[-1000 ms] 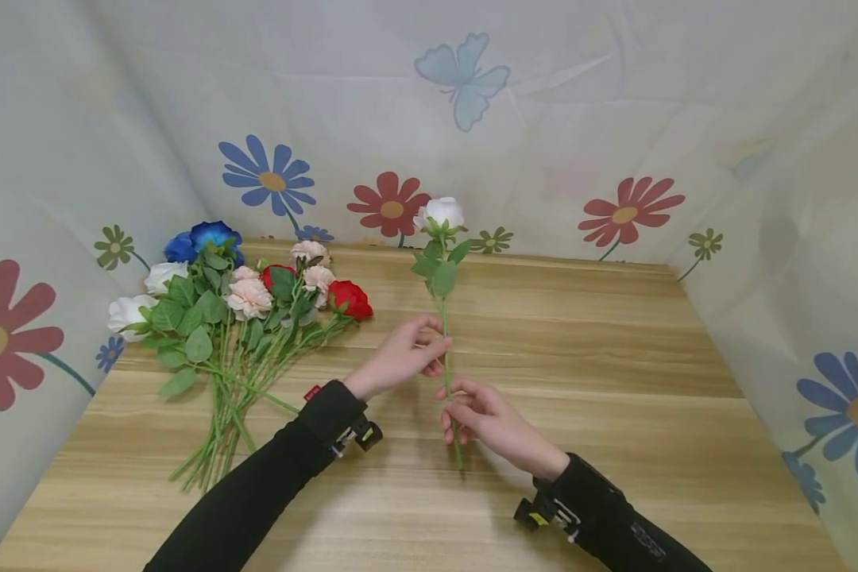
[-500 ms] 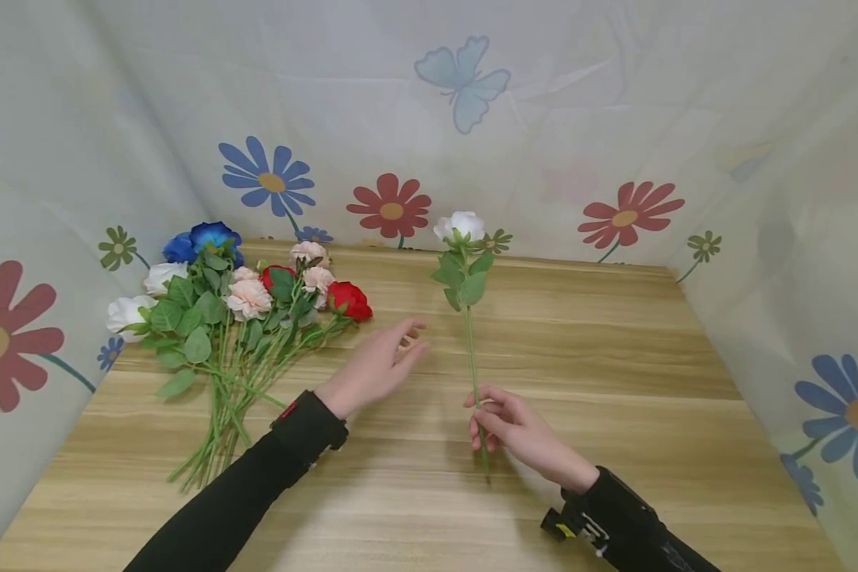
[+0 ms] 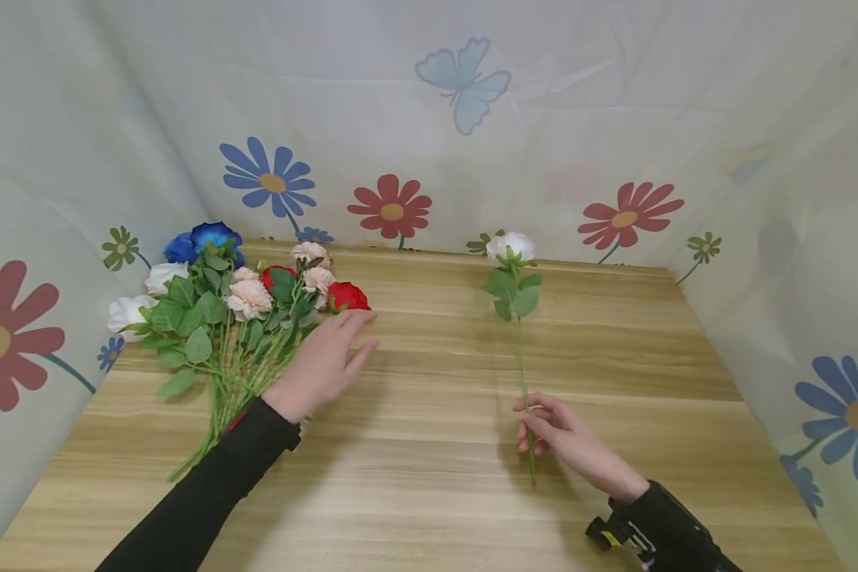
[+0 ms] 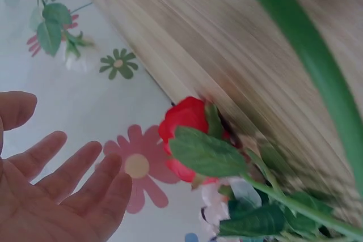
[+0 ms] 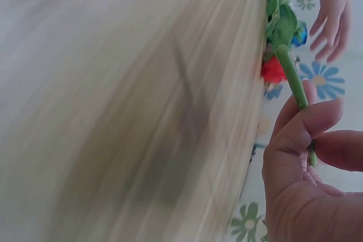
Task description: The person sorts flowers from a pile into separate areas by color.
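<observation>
- In the head view we see the right hand point(image 3: 568, 437) grasping the artificial white rose with green leaves and a slender green stem point(image 3: 525, 302); thumb and fingers pinch the lower stem, the cut end projecting just beyond them.
- We find this rose at the right of centre, raised above the pale wood-grain counter point(image 3: 429, 492), blossom directed toward the white cloth backdrop printed with flowers and a butterfly point(image 3: 579, 87).
- The left hand point(image 3: 318, 369) is released: its fingers are extended and hold nothing. We observe it above the edge of the flower pile, nearest the ruffled red rose point(image 3: 349, 295); in the left wrist view the two appear apart.
- At left on the counter we note the remaining flowers, their stems crossing: blue roses point(image 3: 216, 238), pale pink ruffled blossoms point(image 3: 249, 298) and two further white roses point(image 3: 129, 314).
- We see black sleeves point(image 3: 186, 485) on both forearms.
</observation>
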